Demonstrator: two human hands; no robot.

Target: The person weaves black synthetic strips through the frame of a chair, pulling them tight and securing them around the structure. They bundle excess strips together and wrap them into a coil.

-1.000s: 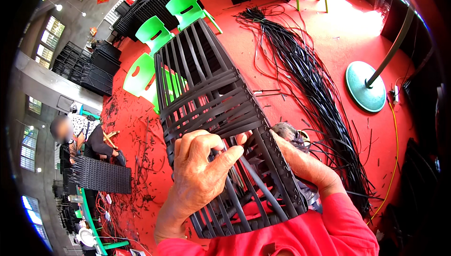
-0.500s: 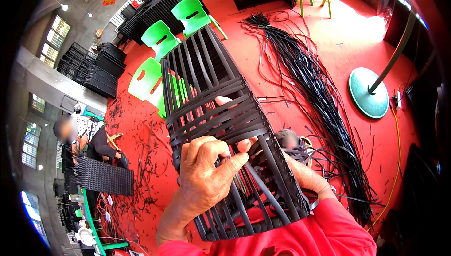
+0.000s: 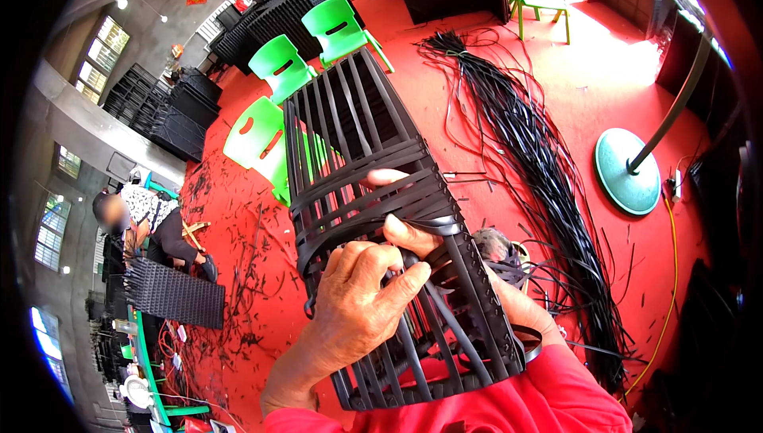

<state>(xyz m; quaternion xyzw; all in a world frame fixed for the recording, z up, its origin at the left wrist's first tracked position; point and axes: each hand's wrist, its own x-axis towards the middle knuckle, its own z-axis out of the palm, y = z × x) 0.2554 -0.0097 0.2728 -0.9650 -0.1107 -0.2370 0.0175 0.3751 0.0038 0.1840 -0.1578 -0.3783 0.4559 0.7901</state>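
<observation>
Pinching a black strip [image 3: 409,258] between thumb and curled fingers, our left grip [image 3: 362,294] works low over the frame [image 3: 409,209]! Our right grip [image 3: 416,237] comes from beneath, its thumb up among the slats and a finger showing through a gap higher in the woven band; whether it closes on anything, we cannot tell. And the frame itself? Black, slanting across the middle, its near end against our red shirt [image 3: 548,397], bare slats above and below the band. Off the far end, green chairs [image 3: 334,26]. Out right, a bundle [image 3: 528,143] of black strips sprawls over the red floor [image 3: 477,44]. Over left, a seated person [image 3: 151,204] is beside a woven panel [image 3: 179,294].
</observation>
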